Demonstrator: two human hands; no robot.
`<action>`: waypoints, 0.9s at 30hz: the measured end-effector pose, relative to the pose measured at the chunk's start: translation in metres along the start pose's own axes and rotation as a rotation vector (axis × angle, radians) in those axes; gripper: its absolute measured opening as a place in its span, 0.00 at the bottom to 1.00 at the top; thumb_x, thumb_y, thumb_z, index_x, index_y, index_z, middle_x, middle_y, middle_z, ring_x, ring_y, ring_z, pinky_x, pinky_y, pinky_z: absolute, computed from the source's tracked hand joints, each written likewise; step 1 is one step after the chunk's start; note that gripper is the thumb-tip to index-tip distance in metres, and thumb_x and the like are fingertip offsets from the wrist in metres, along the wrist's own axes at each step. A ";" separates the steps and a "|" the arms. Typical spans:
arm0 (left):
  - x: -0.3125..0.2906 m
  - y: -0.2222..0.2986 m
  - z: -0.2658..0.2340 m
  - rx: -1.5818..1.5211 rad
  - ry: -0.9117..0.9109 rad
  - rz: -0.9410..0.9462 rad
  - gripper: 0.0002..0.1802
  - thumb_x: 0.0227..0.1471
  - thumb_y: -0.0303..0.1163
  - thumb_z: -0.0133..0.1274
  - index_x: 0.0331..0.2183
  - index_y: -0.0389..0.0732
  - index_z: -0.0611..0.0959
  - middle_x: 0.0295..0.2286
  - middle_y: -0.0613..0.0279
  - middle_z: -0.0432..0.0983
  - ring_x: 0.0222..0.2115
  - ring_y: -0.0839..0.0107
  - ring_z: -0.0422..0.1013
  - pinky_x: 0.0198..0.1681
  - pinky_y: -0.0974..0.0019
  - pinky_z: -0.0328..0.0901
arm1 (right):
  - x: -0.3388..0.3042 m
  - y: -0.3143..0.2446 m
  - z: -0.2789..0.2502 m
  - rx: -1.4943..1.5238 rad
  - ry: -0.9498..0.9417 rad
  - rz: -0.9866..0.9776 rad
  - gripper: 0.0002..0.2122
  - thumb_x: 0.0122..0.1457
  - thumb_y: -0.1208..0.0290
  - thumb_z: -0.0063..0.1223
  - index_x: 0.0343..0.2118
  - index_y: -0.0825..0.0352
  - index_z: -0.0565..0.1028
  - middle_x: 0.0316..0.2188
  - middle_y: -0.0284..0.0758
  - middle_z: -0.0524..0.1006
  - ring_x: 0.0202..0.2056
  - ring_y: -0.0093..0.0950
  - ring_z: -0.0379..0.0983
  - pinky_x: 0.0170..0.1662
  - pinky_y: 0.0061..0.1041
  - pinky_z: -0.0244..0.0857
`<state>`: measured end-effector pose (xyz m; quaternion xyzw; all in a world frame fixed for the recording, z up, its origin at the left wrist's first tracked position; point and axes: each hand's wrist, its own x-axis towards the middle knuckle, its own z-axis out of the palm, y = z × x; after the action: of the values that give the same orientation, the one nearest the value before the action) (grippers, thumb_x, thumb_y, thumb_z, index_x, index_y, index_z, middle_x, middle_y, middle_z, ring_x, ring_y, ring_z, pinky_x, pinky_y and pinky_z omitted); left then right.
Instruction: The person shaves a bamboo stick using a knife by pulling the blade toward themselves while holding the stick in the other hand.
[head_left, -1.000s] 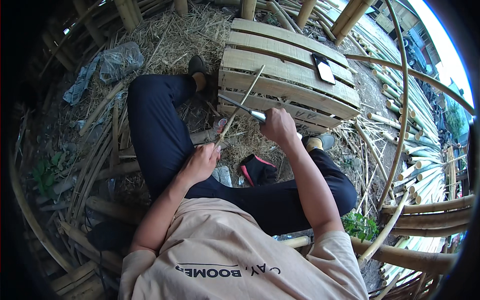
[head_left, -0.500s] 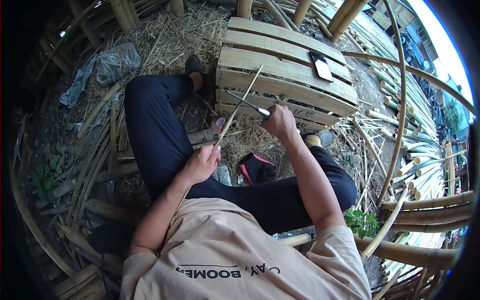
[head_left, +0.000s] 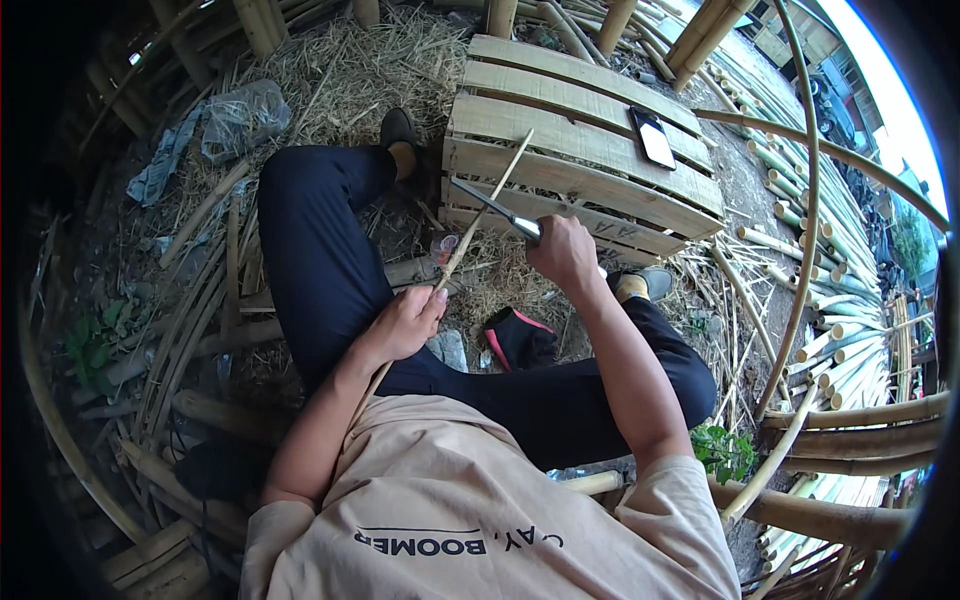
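My left hand (head_left: 408,322) is closed round a thin bamboo strip (head_left: 462,248). The strip slants up and away to the right, and its lower end runs back beneath my left forearm. In my closed right hand (head_left: 566,250) is the handle of a knife (head_left: 524,226), its narrow dark blade pointing to the upper left. Blade and strip cross in the picture, above my left hand; whether the edge touches the strip I cannot tell. Just beyond both stands a slatted wooden crate (head_left: 560,120), with a phone (head_left: 653,137) lying on its top.
Between my legs lies a black and pink cloth item (head_left: 518,338). Straw (head_left: 340,80) and a clear plastic bag (head_left: 243,120) cover ground at the far left. Stacked bamboo poles (head_left: 850,330) fill the right side. Bent bamboo pieces (head_left: 180,330) lie at my left.
The view has shifted slightly, so most things sit a little further right. The knife blade has moved a little along the strip. Both hands keep their holds.
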<state>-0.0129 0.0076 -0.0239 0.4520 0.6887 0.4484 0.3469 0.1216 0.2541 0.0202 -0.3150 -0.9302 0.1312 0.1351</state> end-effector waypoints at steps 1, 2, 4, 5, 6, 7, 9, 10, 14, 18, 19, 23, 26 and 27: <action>-0.001 0.001 0.001 0.012 0.013 0.010 0.27 0.69 0.45 0.39 0.23 0.37 0.71 0.13 0.65 0.65 0.15 0.75 0.63 0.20 0.66 0.60 | -0.002 -0.005 -0.002 0.015 0.008 -0.031 0.09 0.40 0.70 0.59 0.26 0.67 0.82 0.25 0.51 0.80 0.30 0.49 0.79 0.38 0.42 0.76; -0.002 0.001 0.002 0.024 0.026 0.021 0.27 0.69 0.46 0.39 0.23 0.37 0.71 0.13 0.65 0.65 0.15 0.75 0.63 0.20 0.66 0.60 | -0.003 -0.010 -0.004 -0.027 -0.029 -0.052 0.09 0.41 0.71 0.59 0.26 0.67 0.82 0.25 0.51 0.80 0.30 0.49 0.79 0.38 0.43 0.76; -0.002 -0.008 0.004 0.091 0.084 0.061 0.26 0.69 0.45 0.39 0.24 0.36 0.72 0.13 0.62 0.65 0.14 0.72 0.65 0.20 0.63 0.60 | -0.004 -0.019 -0.008 -0.108 -0.098 -0.093 0.09 0.41 0.71 0.58 0.26 0.68 0.82 0.25 0.51 0.80 0.30 0.49 0.79 0.37 0.43 0.76; -0.002 -0.013 0.005 0.124 0.113 0.081 0.26 0.69 0.45 0.39 0.24 0.36 0.72 0.13 0.61 0.65 0.14 0.70 0.66 0.20 0.62 0.60 | 0.000 -0.021 -0.009 -0.121 -0.128 -0.057 0.09 0.42 0.71 0.58 0.27 0.68 0.82 0.25 0.51 0.80 0.30 0.50 0.79 0.38 0.44 0.75; 0.000 -0.012 0.006 0.168 0.136 0.106 0.25 0.69 0.44 0.39 0.24 0.36 0.72 0.13 0.60 0.65 0.14 0.67 0.66 0.21 0.61 0.61 | 0.005 -0.013 -0.005 -0.093 -0.095 -0.010 0.09 0.43 0.71 0.58 0.27 0.68 0.82 0.25 0.52 0.80 0.30 0.50 0.79 0.38 0.44 0.75; 0.001 -0.010 0.008 0.207 0.161 0.130 0.25 0.69 0.43 0.39 0.24 0.36 0.72 0.13 0.58 0.66 0.15 0.65 0.67 0.21 0.59 0.61 | 0.009 0.000 0.002 -0.068 -0.064 0.036 0.09 0.43 0.71 0.58 0.27 0.68 0.82 0.25 0.52 0.80 0.31 0.50 0.79 0.38 0.44 0.75; 0.002 -0.009 0.011 0.280 0.210 0.179 0.24 0.69 0.41 0.39 0.25 0.36 0.72 0.13 0.55 0.67 0.15 0.60 0.68 0.22 0.56 0.62 | 0.013 0.018 0.004 -0.039 -0.036 0.078 0.09 0.45 0.71 0.57 0.29 0.67 0.82 0.27 0.54 0.80 0.31 0.51 0.79 0.39 0.45 0.75; 0.002 -0.009 0.013 0.314 0.234 0.203 0.23 0.69 0.40 0.39 0.25 0.36 0.72 0.13 0.54 0.67 0.15 0.58 0.69 0.23 0.55 0.62 | 0.013 0.018 0.004 -0.009 -0.040 0.072 0.09 0.45 0.71 0.57 0.29 0.68 0.82 0.27 0.54 0.80 0.32 0.52 0.79 0.39 0.45 0.75; 0.002 -0.005 0.008 0.250 0.184 0.139 0.22 0.68 0.39 0.40 0.25 0.36 0.72 0.15 0.51 0.67 0.17 0.52 0.69 0.25 0.52 0.62 | 0.006 0.007 0.002 0.043 -0.087 0.001 0.10 0.46 0.71 0.56 0.30 0.67 0.82 0.28 0.53 0.80 0.33 0.52 0.79 0.40 0.46 0.74; 0.000 -0.001 0.009 0.258 0.196 0.115 0.22 0.67 0.39 0.41 0.25 0.35 0.72 0.17 0.46 0.69 0.21 0.44 0.69 0.26 0.49 0.61 | 0.009 0.005 -0.001 -0.006 -0.134 0.016 0.11 0.45 0.70 0.56 0.31 0.66 0.82 0.28 0.53 0.80 0.33 0.51 0.79 0.40 0.45 0.74; 0.000 0.002 0.009 0.268 0.193 0.108 0.22 0.67 0.40 0.42 0.25 0.34 0.73 0.18 0.44 0.71 0.24 0.41 0.70 0.27 0.47 0.62 | 0.013 0.018 0.006 0.019 -0.109 0.038 0.11 0.44 0.70 0.56 0.31 0.66 0.82 0.28 0.53 0.80 0.33 0.51 0.79 0.40 0.45 0.74; -0.001 0.011 0.007 0.286 0.157 0.053 0.22 0.66 0.41 0.44 0.25 0.34 0.74 0.20 0.41 0.73 0.26 0.38 0.71 0.28 0.45 0.62 | 0.010 0.020 0.007 0.043 -0.069 0.033 0.11 0.43 0.71 0.57 0.31 0.66 0.82 0.27 0.52 0.80 0.32 0.51 0.79 0.40 0.45 0.74; -0.002 0.019 0.006 0.321 0.128 0.030 0.23 0.66 0.41 0.44 0.25 0.34 0.73 0.21 0.40 0.73 0.26 0.38 0.72 0.28 0.45 0.63 | 0.004 0.002 -0.001 -0.032 -0.112 -0.021 0.10 0.43 0.71 0.57 0.30 0.66 0.82 0.27 0.52 0.80 0.33 0.51 0.79 0.39 0.44 0.74; -0.002 0.017 0.007 0.334 0.151 0.044 0.23 0.66 0.41 0.43 0.25 0.33 0.74 0.21 0.39 0.73 0.27 0.38 0.72 0.29 0.44 0.64 | 0.003 -0.002 -0.004 -0.076 -0.133 -0.038 0.10 0.43 0.71 0.58 0.30 0.66 0.82 0.27 0.51 0.80 0.33 0.50 0.79 0.39 0.44 0.74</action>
<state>-0.0011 0.0112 -0.0102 0.4833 0.7676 0.3681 0.2043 0.1191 0.2551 0.0252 -0.2926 -0.9473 0.1139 0.0635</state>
